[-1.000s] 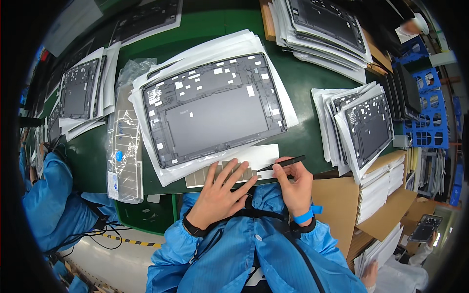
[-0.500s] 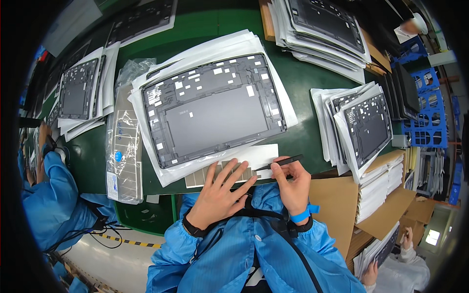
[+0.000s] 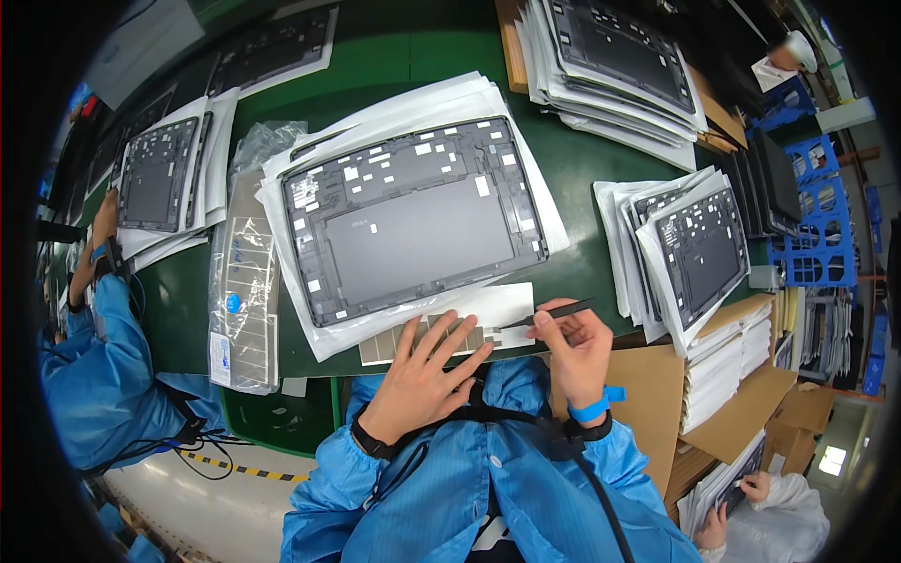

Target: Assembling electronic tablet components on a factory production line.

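My left hand (image 3: 427,373) lies flat with its fingers spread, pressing on a sheet of grey adhesive pieces (image 3: 379,350) with a bare white end, at the table's near edge. My right hand (image 3: 579,354) pinches black tweezers (image 3: 569,308). Their tips touch or hover just over the sheet, next to small grey pieces right of my left fingertips; whether they grip one I cannot tell. Directly beyond my hands, a dark tablet-like housing (image 3: 422,230) dotted with white stickers lies on white foam sleeves (image 3: 556,211).
To the left lies a clear plastic bag (image 3: 246,300) of grey sheets. Stacks of housings stand at left (image 3: 155,178), right (image 3: 702,244) and far right (image 3: 624,47). A cardboard box (image 3: 648,399) stands by my right arm. Co-workers' hands show at left (image 3: 105,220) and lower right (image 3: 713,528).
My right hand has shifted slightly right, with the tweezers still in it. My left hand stays on the sheet. The left co-worker's hand has moved up to a housing.
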`<state>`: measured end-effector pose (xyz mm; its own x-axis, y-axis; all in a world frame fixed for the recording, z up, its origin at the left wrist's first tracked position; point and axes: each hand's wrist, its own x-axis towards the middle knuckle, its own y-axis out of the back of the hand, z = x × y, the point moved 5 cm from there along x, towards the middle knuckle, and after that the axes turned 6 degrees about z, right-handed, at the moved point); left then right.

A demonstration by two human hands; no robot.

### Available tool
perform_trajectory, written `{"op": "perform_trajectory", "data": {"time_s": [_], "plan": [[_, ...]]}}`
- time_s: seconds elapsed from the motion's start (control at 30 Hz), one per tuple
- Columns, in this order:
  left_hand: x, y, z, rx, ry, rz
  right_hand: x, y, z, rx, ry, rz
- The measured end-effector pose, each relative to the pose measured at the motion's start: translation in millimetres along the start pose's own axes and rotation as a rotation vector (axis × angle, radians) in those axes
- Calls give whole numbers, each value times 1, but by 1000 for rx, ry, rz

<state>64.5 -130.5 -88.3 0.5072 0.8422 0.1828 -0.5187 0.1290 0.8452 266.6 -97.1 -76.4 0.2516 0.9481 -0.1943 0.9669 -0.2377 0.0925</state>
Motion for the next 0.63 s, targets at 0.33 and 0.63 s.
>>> {"op": "perform_trajectory", "data": {"time_s": [0.33, 0.63], "plan": [[21, 81, 23, 141, -186, -17, 109, -5, -136, 25, 248, -102], [71, 104, -24, 272, -98, -164, 203, -63, -115, -132, 198, -277]]}}
